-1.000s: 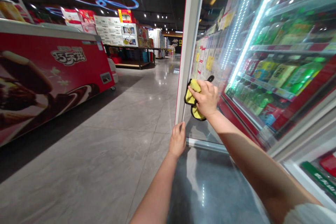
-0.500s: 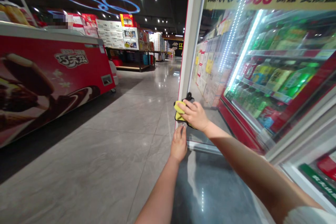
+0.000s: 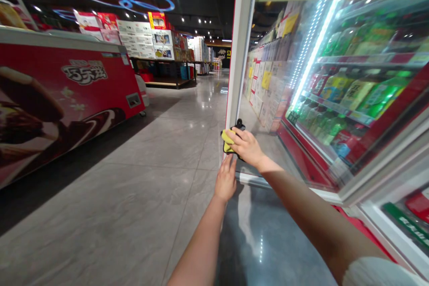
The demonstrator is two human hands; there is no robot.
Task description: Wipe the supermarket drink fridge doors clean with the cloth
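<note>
My right hand is closed on a yellow and dark grey cleaning cloth. It presses the folded cloth against the white edge frame of the open glass door, low on the door. Just below the cloth, my left hand grips the door's edge near its bottom corner, with its fingers pointing up. A dark loop sticks up from the cloth's top. The part of the cloth under my right palm is hidden.
To the right, bottles fill lit cooler shelves, seen through the door glass. A red ice-cream freezer stands on the left. Stacked boxes sit on a low rack farther back. Grey tiled floor spreads beneath.
My left hand has moved up slightly, closer to the cloth, and now meets the door edge. My right hand with the cloth has shifted only a little. The view has tilted slightly.
</note>
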